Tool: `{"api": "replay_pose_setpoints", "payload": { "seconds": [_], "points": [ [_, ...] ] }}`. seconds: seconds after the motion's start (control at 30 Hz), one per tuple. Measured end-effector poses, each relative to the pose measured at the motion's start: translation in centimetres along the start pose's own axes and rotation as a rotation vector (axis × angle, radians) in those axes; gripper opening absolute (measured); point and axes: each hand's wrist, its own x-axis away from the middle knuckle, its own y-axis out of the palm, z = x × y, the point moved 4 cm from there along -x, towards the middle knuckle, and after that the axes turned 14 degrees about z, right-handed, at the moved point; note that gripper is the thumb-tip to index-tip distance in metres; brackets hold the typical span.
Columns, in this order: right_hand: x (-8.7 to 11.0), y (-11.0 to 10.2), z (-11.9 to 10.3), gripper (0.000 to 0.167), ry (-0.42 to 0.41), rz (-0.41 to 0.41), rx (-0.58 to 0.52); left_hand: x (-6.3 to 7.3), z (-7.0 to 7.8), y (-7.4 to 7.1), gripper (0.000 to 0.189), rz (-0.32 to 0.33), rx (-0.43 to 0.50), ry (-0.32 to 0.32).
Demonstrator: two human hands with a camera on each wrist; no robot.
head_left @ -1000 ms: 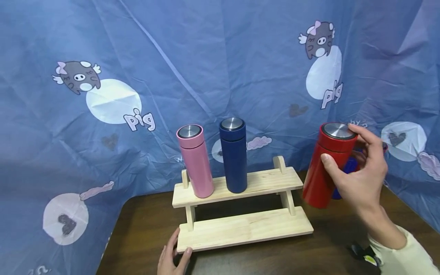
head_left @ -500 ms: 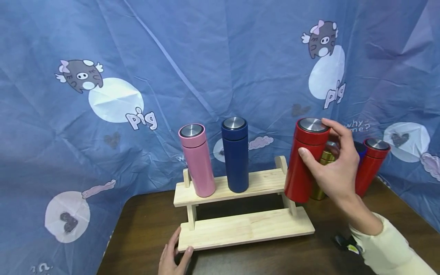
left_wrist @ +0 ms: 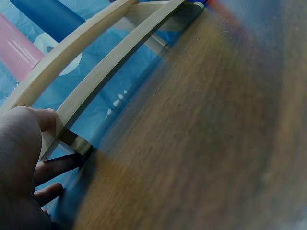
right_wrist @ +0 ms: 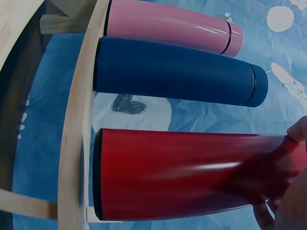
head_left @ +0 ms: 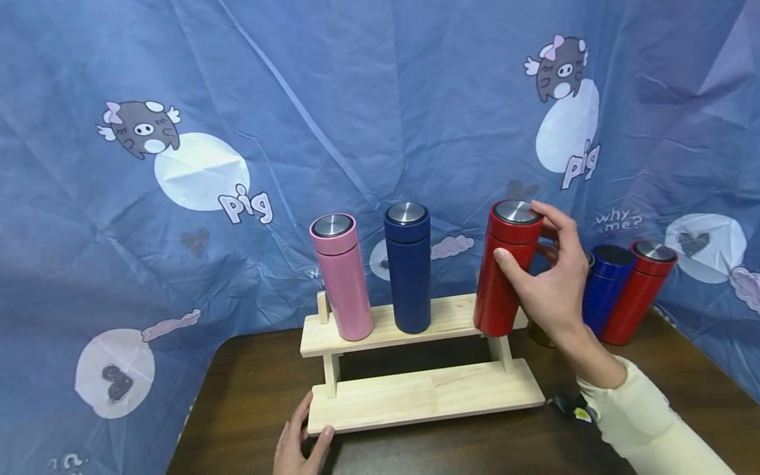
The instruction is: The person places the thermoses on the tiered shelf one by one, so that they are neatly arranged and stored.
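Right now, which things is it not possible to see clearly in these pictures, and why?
Gold bottle: head view, mostly hidden behind the right grip.
Dark object beside the right sleeve: head view, too small and blurred to identify.
Held red bottle: right wrist view, upper end cut off by the right edge.

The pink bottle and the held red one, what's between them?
A dark blue bottle stands between the pink bottle and held red bottle, in the head view.
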Motion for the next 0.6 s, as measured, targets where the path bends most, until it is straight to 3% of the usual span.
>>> {"api": "replay_pose_setpoints", "payload": {
  "seconds": [0.6],
  "points": [
    [0.4, 3.1, 0.5, 0.073, 0.066, -0.018, -0.024, 0.1, 0.0, -0.1, 0.070, 0.003, -0.005, 0.030]
  ]
}}
